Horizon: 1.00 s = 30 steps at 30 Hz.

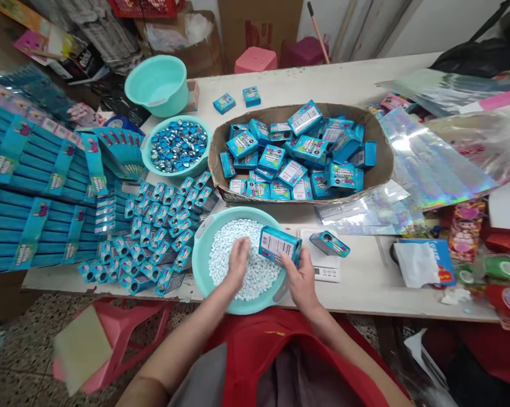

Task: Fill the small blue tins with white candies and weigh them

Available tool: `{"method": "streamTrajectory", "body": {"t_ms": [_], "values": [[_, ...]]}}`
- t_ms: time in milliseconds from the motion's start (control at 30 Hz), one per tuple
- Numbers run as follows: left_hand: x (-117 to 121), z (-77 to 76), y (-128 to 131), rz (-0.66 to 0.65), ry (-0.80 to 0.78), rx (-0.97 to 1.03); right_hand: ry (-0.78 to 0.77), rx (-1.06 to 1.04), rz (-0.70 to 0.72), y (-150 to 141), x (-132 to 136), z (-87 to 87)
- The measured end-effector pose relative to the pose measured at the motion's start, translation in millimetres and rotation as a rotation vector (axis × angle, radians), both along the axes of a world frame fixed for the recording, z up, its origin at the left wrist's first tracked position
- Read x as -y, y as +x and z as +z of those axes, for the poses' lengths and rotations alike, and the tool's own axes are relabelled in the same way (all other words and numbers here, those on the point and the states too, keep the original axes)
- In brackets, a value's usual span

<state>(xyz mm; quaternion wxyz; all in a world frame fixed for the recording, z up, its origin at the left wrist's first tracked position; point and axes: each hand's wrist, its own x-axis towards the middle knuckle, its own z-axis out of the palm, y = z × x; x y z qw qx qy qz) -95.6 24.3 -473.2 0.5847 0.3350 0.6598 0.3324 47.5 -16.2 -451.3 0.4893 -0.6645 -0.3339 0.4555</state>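
Note:
A teal basin (pixel 199 254) filled with small white candies (pixel 255 285) stands at the table's front edge. My left hand (pixel 239 261) is down among the candies, its fingers pressed together and curled; what they may hold is hidden. Over the basin's right side, my right hand (pixel 300 278) grips a small blue printed box (pixel 275 244), tilted with its label side up. Just right of that hand, another blue box (pixel 330 243) with a round hole in its top lies on a white scale (pixel 326 271), whose buttons show in front.
Behind the basin is a cardboard box (pixel 302 199) heaped with blue boxes. Left stand rows of blue boxes with holes (pixel 157 226), a bowl of metallic caps (pixel 144 155), an upper teal basin (pixel 130 90) and blue packaging stacks (pixel 38 169). Shiny plastic sheets (pixel 432 161) lie right.

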Motion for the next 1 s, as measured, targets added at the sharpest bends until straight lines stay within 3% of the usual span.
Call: {"method": "streamTrajectory", "body": {"t_ms": [100, 167, 267, 367, 467, 600, 700, 767, 833, 933, 1000], "values": [[-28.9, -35.1, -24.9, -0.257, 0.237, -0.683, -0.017, 0.068, 0.114, 6.1, 11.2, -1.2], [-39.3, -55.1, -25.5, -0.411, 0.265, -0.917, -0.054, 0.027, 0.225, 5.8, 19.9, -2.2], [-31.1, -65.9, -9.9, -0.588, 0.222, -0.981, -0.111, -0.059, 0.184, 2.5, 28.1, -4.9], [-8.7, -57.6, 1.5, -0.718, 0.164, -0.893, -0.131, -0.078, 0.088, 2.8, 28.4, -7.3], [9.2, -48.3, -3.4, -0.772, 0.161, -0.784, -0.1, -0.033, 0.076, 7.2, 22.7, -7.5], [17.2, -44.1, -18.7, -0.555, 0.158, -0.597, -0.093, 0.003, 0.051, 10.7, 11.6, -5.5], [16.0, -33.1, -25.3, -0.265, -0.027, -0.255, -0.086, 0.064, 0.108, 7.9, 4.2, -4.8], [13.3, -17.6, -27.1, -0.065, -0.113, 0.021, -0.039, 0.152, 0.167, 4.1, 0.3, -5.8], [9.0, 1.9, -26.8, 0.073, -0.093, 0.23, 0.044, 0.274, 0.246, -1.0, -2.9, -8.1], [0.2, 27.8, -22.6, 0.157, 0.028, 0.422, 0.177, 0.468, 0.397, -10.8, -6.6, -11.5], [-5.9, 37.0, -18.6, 0.201, 0.098, 0.502, 0.217, 0.564, 0.497, -17.8, -8.3, -12.2]]}}
